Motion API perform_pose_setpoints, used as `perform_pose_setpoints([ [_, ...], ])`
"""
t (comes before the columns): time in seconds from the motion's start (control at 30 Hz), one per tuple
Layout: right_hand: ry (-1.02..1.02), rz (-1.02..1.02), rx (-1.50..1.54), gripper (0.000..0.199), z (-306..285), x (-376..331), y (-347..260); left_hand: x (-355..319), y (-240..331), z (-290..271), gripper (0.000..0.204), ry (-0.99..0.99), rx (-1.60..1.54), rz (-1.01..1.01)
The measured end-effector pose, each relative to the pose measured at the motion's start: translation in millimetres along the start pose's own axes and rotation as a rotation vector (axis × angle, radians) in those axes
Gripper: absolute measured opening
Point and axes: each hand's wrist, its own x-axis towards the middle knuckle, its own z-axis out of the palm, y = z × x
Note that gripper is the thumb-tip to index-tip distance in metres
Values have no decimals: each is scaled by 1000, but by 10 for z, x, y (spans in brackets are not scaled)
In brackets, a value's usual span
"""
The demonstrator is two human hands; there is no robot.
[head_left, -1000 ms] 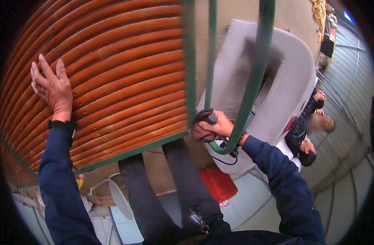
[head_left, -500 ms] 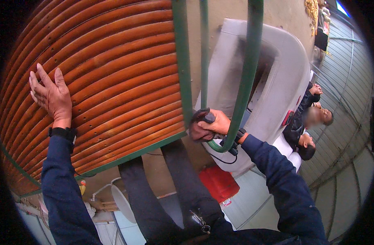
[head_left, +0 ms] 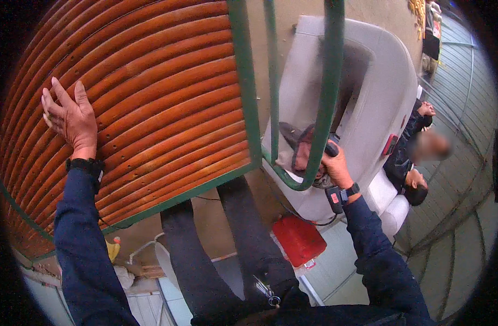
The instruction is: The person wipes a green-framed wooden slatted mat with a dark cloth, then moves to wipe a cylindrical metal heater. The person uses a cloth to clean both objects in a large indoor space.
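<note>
My left hand (head_left: pixel 75 117) lies on a panel of reddish-brown slats (head_left: pixel 167 103) framed in green metal, its fingers spread and holding nothing. Over to the right, my right hand (head_left: pixel 337 165) is closed on a crumpled brownish-pink rag (head_left: pixel 301 155). The rag lies around the lower bend of a green metal tube (head_left: pixel 329 81), which stands out from the panel's side. Part of the rag is hidden behind that tube. Something small and dark shows at my right thumb; I cannot make out what it is.
A pale grey sofa (head_left: pixel 387 70) stands right behind the green tube. A red plastic container (head_left: pixel 299 239) is on the floor near my legs. Two people (head_left: pixel 414 163) sit close together at the far right. A black cable (head_left: pixel 292 209) hangs from my right wrist.
My right hand and the rag have moved right, away from the panel's corner to the tube's bend. My left hand has stayed on the slats.
</note>
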Motion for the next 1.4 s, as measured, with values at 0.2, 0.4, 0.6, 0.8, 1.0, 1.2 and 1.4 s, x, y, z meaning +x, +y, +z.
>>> perform_pose_setpoints([
  [0.2, 236, -68, 178, 17, -213, -395, 100, -8, -52, 50, 69, 5, -21, 19],
  [0.4, 353, -58, 362, 29, -349, -1008, 177, -28, -124, 42, 74, -94, -7, -24],
  [0.6, 431, -3, 560, 34, -284, -1630, 313, 12, -164, -50, 81, -295, -49, -92],
  [0.8, 503, 120, 790, 40, -95, -1932, 532, 207, -341, -292, 77, -520, -270, -97],
  [1.0, 441, 210, 892, 37, -65, -1978, 629, -47, 64, -717, 59, -704, -480, -146],
  [1.2, 389, 240, 991, 30, -54, -1937, 502, -687, 773, -1316, 34, -889, -743, -200],
  [1.4, 305, 191, 1050, 28, -133, -1958, 486, -1154, 1561, -1987, 27, -1117, -947, -267],
])
